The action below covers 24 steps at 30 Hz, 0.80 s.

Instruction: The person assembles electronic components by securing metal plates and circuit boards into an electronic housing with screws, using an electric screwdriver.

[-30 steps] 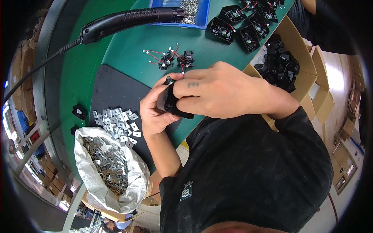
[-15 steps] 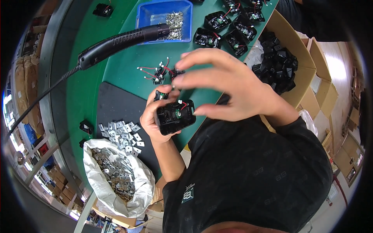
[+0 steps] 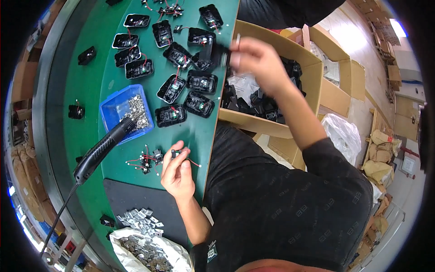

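My left hand (image 3: 179,179) is raised over the green table near its front edge. Its fingers pinch a small black part with a red wire (image 3: 176,153), a white plug at the wire's end. Farther off, my right hand (image 3: 259,63) reaches across the cardboard box to the table edge, smeared by motion. Its fingers grip the side of a blurred black plastic housing (image 3: 212,55), which hangs over or among several open black housings (image 3: 201,82) with red wires. A small cluster of red-wired black parts (image 3: 146,159) lies to the left of my left hand.
A blue bin (image 3: 108,115) holds small metal pieces, with a black corded power tool (image 3: 102,152) across it. Metal plates (image 3: 140,221) lie on a black mat (image 3: 170,211) beside a white sack (image 3: 120,238). The cardboard box (image 3: 312,79) holds black shells.
The black housing has gone from my left hand to my right, which has swung away to the far housings. My left hand keeps the small part. The view has shifted.
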{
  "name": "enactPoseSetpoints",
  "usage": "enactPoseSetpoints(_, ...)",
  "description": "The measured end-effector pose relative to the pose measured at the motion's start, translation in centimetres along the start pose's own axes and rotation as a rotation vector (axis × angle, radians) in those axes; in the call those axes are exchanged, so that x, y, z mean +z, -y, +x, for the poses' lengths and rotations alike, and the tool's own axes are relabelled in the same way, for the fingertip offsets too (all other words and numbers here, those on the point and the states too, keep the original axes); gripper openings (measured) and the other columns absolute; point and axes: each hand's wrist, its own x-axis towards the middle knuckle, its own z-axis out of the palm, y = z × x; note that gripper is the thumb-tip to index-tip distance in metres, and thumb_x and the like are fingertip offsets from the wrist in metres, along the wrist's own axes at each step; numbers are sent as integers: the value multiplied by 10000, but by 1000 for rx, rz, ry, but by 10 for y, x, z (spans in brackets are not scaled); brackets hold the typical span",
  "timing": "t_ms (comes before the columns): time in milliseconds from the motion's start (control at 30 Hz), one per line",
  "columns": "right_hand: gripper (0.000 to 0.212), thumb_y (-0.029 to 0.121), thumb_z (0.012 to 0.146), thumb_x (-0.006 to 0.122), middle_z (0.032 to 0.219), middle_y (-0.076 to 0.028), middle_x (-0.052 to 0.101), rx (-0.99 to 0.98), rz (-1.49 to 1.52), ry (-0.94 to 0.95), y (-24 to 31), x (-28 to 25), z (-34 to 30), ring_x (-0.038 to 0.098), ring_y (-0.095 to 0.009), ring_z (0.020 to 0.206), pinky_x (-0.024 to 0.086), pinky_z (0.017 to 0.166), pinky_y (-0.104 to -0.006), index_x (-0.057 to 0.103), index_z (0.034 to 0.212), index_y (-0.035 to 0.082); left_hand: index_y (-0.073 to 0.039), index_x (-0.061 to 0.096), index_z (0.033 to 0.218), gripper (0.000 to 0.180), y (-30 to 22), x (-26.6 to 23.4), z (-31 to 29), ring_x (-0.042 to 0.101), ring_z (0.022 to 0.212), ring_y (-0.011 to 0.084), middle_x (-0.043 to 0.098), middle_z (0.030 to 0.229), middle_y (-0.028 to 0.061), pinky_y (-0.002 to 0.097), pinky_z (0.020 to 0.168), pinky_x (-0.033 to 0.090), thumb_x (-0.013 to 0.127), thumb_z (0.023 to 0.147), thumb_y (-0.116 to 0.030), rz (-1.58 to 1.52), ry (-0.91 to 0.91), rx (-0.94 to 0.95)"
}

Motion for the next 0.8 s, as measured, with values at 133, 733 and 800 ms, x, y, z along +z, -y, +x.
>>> enactPoseSetpoints(133, 317, 195, 860, 673, 830, -48, 651, -241, -196, -364, -28, -77, 93, 628, -107, 758, 511, 685, -243, 638, 1086, -25, 51, 660, 1010, 168, 2, 10, -11, 667, 865, 227, 618, 1144, 234, 330, 819, 537, 557, 878, 55, 27, 117, -124)
enactPoseSetpoints(733, 283, 169, 724, 622, 939, -183, 679, 274, -1281, 132, -249, -183, 23, 660, -334, 896, 523, 816, -419, 701, 985, 94, 65, 552, 1185, 502, 24, 11, -26, 665, 810, 238, 669, 987, 227, 343, 759, 559, 776, 740, -2, 11, 73, -108)
enactPoseSetpoints(800, 293, 203, 723, 664, 1038, -185, 664, 497, -1387, 169, -278, -183, -10, 639, -331, 975, 504, 845, -413, 708, 988, 87, 56, 581, 1155, 438, 23, 9, -26, 664, 815, 249, 664, 999, 231, 353, 749, 563, 758, 756, 5, 1, 54, -121)
